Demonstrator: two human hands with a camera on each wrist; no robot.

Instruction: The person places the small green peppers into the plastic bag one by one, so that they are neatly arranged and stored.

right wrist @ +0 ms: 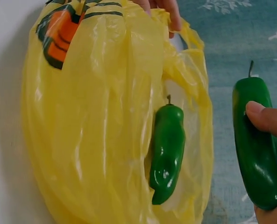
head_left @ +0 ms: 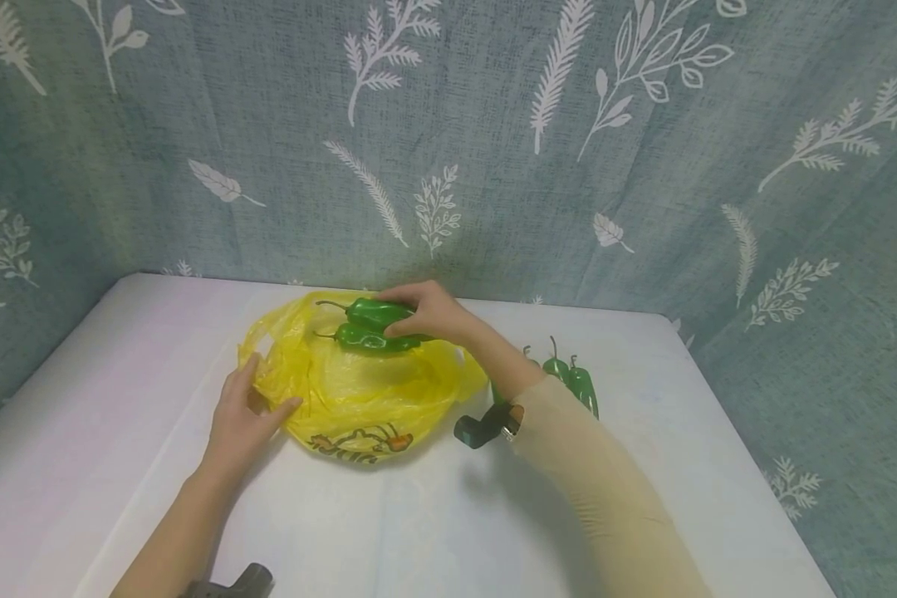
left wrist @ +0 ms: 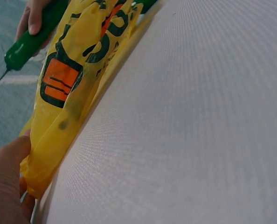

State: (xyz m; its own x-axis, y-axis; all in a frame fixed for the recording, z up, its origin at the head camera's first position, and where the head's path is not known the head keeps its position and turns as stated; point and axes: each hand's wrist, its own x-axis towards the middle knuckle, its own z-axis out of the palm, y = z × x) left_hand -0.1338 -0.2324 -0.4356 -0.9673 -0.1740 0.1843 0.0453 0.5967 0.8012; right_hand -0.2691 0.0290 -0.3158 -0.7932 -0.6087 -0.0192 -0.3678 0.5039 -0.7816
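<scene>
A yellow plastic bag (head_left: 344,390) with printed lettering lies on the table, its mouth spread open. My left hand (head_left: 239,415) grips its left rim, thumb on one side and fingers on the other; the left wrist view shows the thumb (left wrist: 12,151) against the plastic. Above the mouth, my right hand (head_left: 439,316) holds a glossy green pepper (right wrist: 256,144), its stem pointing away from the palm. Another green pepper (right wrist: 168,151) rests in the bag's opening, apart from the held one.
On the white table (head_left: 419,531), several green peppers (head_left: 583,386) lie right of the bag, partly hidden behind the right forearm. A teal leaf-patterned curtain (head_left: 478,183) hangs along the table's back and sides.
</scene>
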